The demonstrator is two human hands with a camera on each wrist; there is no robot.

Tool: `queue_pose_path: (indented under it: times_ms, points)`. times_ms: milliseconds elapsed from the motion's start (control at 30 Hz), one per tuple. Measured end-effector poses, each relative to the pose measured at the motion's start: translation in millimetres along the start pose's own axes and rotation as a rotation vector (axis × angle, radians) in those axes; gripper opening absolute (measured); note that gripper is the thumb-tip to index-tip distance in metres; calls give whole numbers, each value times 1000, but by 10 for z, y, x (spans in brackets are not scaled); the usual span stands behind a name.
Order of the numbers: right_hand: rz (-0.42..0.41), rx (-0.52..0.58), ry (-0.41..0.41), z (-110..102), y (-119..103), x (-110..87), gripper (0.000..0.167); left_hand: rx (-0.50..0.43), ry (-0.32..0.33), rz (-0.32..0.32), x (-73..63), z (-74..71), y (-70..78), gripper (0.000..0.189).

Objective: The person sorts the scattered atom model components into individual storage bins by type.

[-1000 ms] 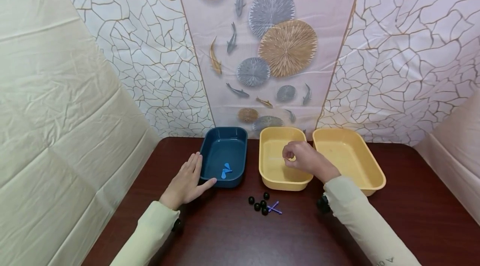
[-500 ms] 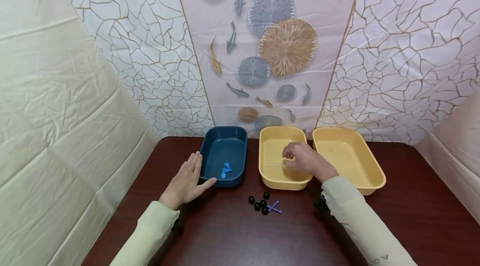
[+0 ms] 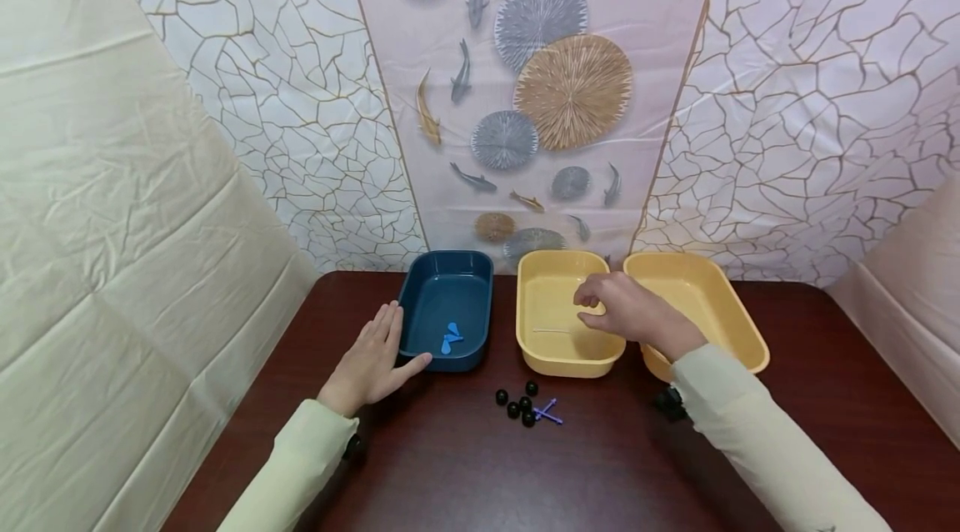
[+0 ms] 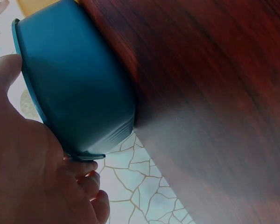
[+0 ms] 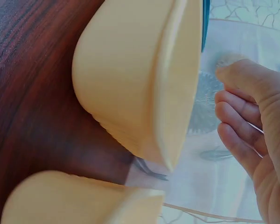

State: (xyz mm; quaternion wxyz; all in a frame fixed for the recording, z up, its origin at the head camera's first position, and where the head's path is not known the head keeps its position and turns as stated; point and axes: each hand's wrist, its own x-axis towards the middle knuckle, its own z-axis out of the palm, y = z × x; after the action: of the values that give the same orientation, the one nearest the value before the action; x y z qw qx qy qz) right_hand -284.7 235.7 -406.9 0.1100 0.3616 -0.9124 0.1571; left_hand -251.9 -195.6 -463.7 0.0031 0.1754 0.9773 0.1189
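Half loosened right hand (image 3: 632, 308), parting thumb from curled fingers (image 5: 235, 140); apparently released pale stick (image 3: 551, 330) left of them in yellow tray (image 3: 538, 303). Holds left hand (image 3: 366, 363) straight-fingered against blue tray (image 3: 435, 298).

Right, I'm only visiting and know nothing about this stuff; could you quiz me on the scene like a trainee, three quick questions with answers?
1. True or false: the left hand touches the blue tray.
2. What lies on the table beside the black beads? A) white cups B) purple sticks C) red buttons
3. Fill in: counting all three trays from left to right, the thin pale stick lies in the ____ one.

Key: 1. True. 2. B. 3. Middle, a yellow tray.
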Motion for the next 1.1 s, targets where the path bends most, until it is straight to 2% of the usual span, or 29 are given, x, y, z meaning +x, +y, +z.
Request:
queue_pose_path:
  times_ms: [300, 567, 867, 1100]
  points:
    - [-50, -26, -35, -217, -224, -75, 12, 6, 8, 6, 5, -5, 3, 99]
    - [-48, -28, -87, -329, -456, -155, 14, 4, 12, 5, -7, -14, 4, 99]
    - [-170, -47, -44, -288, -609, -277, 13, 7, 11, 4, -6, -8, 10, 99]
    - [-189, -10, -58, -168, -709, -375, 11, 14, 20, 9, -9, -11, 8, 99]
